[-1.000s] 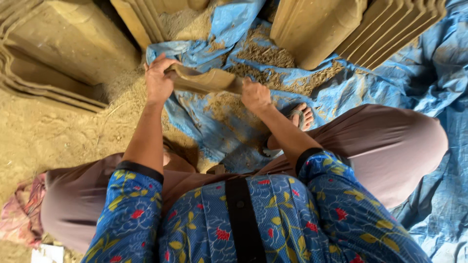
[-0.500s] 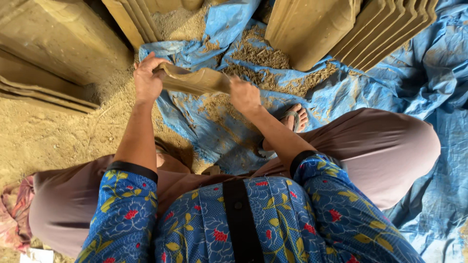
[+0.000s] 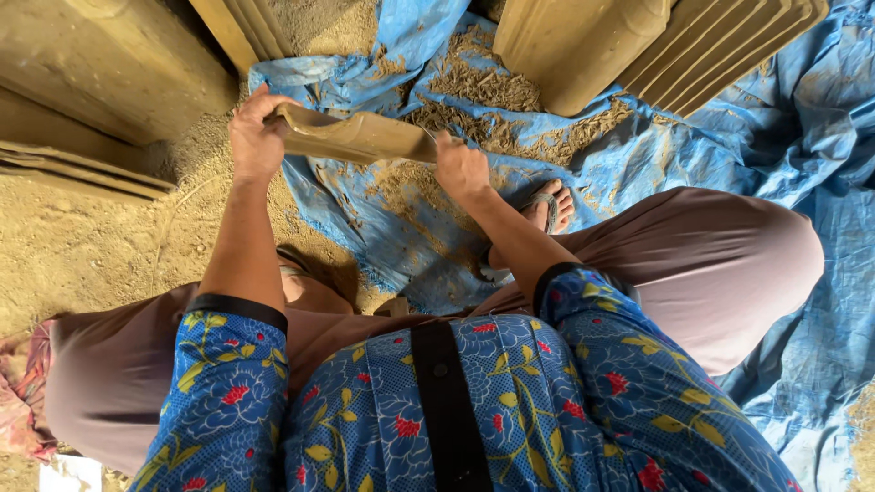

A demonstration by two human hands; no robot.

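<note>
Overhead, the view looks down on a seated person whose two bare hands hold one tan clay tile [image 3: 360,137] above a blue tarp [image 3: 729,137] in the upper middle of the frame. The tile's long axis runs nearly level across the picture, from upper left to a little lower right, so each hand has one end of it. The left hand [image 3: 255,137] is closed around the left end, fingers curled over the top edge and thumb toward the viewer. The right hand [image 3: 460,169] is closed at the right end; whether it grips the tile itself or pinches something thin against its edge is too small to tell. Neither hand is nearer the tile than the other: both touch it, with the bare middle of the tile spanning the gap between them. The tile hangs clear of the tarp, and beneath it lies a scatter of clay shavings [image 3: 483,87] and crumbs, thickest toward the top centre. Stacks of like tiles stand on edge around the work: one stack [image 3: 656,46] at the upper right, another [image 3: 100,82] at the upper left, and a few more [image 3: 241,27] at the top just left of centre. A sandalled foot [image 3: 547,208] rests on the tarp just right of the right hand, below the tile's right end. Sandy ground [image 3: 82,246] fills the left of the frame beside the tarp.
</note>
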